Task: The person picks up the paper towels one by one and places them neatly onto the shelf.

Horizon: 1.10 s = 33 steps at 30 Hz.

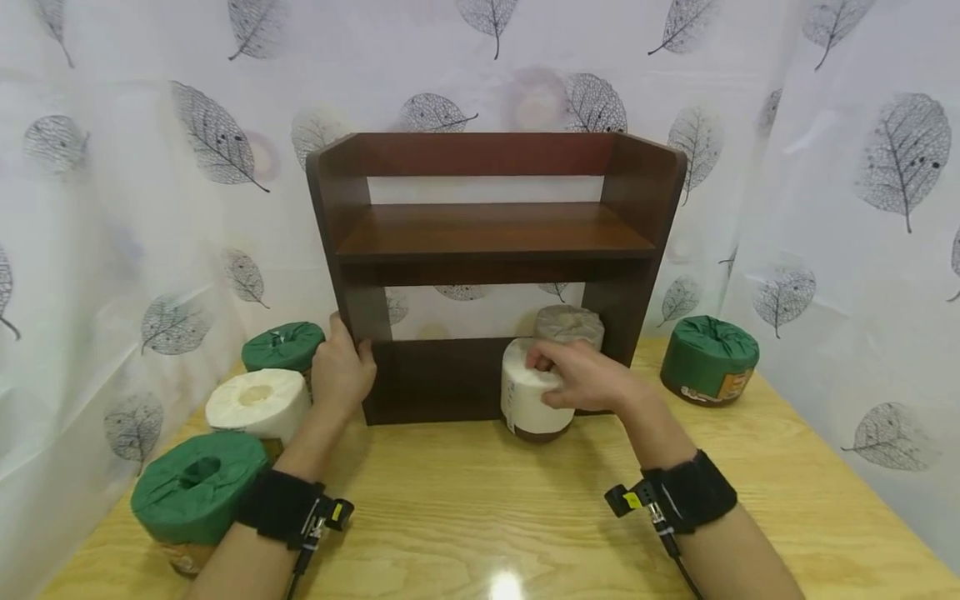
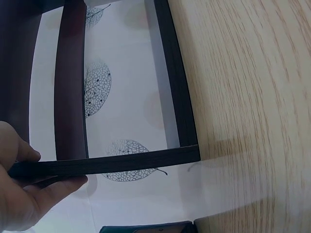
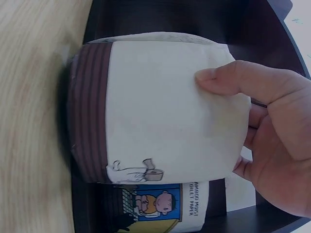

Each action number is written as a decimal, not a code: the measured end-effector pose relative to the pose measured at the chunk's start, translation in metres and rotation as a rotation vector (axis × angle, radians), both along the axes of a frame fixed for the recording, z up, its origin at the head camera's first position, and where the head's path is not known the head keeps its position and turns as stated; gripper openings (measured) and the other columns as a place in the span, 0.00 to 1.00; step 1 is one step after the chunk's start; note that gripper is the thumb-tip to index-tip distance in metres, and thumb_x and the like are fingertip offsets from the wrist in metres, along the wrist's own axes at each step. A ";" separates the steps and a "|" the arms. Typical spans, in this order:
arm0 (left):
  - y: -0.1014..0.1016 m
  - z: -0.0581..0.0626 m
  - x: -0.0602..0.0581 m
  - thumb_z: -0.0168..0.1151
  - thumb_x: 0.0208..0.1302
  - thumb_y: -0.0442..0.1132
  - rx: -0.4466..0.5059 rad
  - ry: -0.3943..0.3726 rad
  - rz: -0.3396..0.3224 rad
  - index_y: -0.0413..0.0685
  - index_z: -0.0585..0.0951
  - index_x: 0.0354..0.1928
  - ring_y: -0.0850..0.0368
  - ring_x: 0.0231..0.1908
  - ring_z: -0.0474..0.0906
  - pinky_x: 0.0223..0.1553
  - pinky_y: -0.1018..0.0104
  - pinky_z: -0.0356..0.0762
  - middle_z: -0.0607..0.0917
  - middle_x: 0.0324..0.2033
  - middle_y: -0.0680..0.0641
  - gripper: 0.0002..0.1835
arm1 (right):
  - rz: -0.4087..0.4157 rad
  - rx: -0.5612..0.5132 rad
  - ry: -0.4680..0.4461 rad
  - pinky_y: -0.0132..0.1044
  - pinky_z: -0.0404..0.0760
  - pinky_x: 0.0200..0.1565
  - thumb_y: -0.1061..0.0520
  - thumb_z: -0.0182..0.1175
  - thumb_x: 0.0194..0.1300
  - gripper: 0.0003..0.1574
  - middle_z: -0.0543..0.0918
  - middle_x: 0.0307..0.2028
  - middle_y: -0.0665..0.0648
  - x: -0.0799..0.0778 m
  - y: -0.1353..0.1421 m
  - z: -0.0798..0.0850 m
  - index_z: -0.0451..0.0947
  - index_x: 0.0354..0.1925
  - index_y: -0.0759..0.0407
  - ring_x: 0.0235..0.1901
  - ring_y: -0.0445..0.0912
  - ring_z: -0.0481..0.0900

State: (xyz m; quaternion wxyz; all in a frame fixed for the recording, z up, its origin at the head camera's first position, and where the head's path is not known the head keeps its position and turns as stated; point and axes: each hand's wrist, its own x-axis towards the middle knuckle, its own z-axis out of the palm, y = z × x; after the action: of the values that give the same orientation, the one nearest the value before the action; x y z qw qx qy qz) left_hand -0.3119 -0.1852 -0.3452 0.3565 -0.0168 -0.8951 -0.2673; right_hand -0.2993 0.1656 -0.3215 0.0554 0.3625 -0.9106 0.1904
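A dark brown two-tier wooden shelf [image 1: 495, 233] stands on the table. My left hand [image 1: 343, 371] grips the edge of its left side panel [image 2: 121, 162], thumb on one face and fingers on the other. With my right hand [image 1: 581, 375] I hold a white toilet paper roll [image 1: 528, 400] with a brown striped base by its top, thumb against its side [image 3: 160, 107]. That roll stands upright at the front right of the lower compartment. Behind it, inside the compartment, sits a greyish wrapped roll [image 1: 570, 323], partly covered by the white one.
Left of the shelf stand a green-wrapped roll [image 1: 281, 346], a cream roll [image 1: 255, 400] and a nearer green roll [image 1: 198, 487], close to my left forearm. Another green roll [image 1: 710, 360] stands right of the shelf. A leaf-print curtain [image 1: 202, 125] surrounds the wooden table [image 1: 450, 517].
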 end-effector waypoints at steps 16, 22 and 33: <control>-0.005 0.005 0.000 0.54 0.60 0.37 0.003 0.010 -0.002 0.35 0.63 0.53 0.33 0.26 0.77 0.23 0.41 0.73 0.78 0.26 0.29 0.22 | 0.012 -0.015 0.201 0.38 0.73 0.37 0.52 0.63 0.52 0.26 0.79 0.38 0.46 -0.010 -0.019 -0.009 0.69 0.50 0.50 0.34 0.37 0.74; -0.002 0.001 0.000 0.54 0.60 0.37 0.000 -0.019 -0.009 0.34 0.63 0.52 0.34 0.26 0.77 0.22 0.42 0.74 0.78 0.26 0.29 0.21 | -0.050 -0.005 0.180 0.55 0.65 0.48 0.50 0.62 0.53 0.27 0.80 0.38 0.45 -0.009 -0.029 -0.016 0.67 0.52 0.47 0.42 0.40 0.75; -0.002 -0.001 0.000 0.54 0.60 0.38 -0.002 -0.011 -0.002 0.35 0.64 0.52 0.34 0.26 0.77 0.23 0.42 0.74 0.78 0.27 0.29 0.21 | -0.109 0.017 0.212 0.63 0.63 0.51 0.50 0.63 0.53 0.28 0.80 0.41 0.48 -0.017 -0.045 -0.016 0.68 0.53 0.48 0.41 0.41 0.77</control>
State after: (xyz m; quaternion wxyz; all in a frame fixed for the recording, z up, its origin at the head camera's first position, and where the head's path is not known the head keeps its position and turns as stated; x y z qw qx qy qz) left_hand -0.3122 -0.1872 -0.3457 0.3513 -0.0163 -0.8973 -0.2669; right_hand -0.3164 0.1210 -0.3378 0.1587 0.3310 -0.9196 0.1399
